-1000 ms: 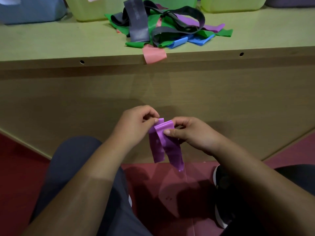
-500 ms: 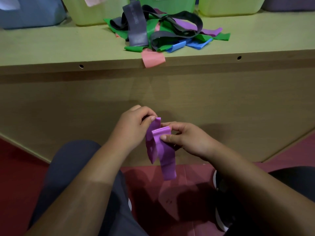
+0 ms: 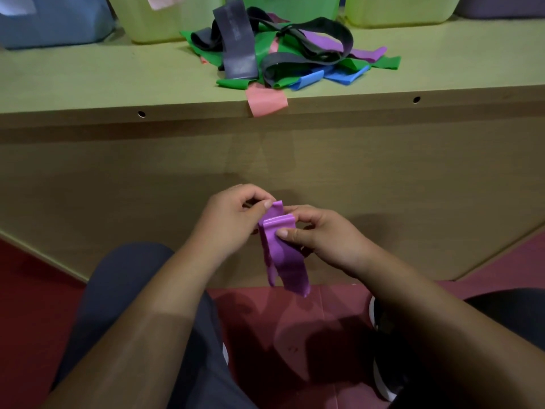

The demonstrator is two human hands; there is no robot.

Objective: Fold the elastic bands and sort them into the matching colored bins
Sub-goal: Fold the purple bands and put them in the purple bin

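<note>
On the shelf [image 3: 88,84], bins [image 3: 165,25] hide contents; left hand [image 3: 233,222] and right hand [image 3: 327,240] fingers pinch a purple band [image 3: 284,258].

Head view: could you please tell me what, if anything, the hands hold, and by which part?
Both hold one purple band at its folded top: the left hand pinches the rear layer, the right hand the front fold. The rest hangs free.

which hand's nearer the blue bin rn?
Left. The left hand is below and right of the blue bin; the right hand sits farther right, across the purple band both pinch.
</note>
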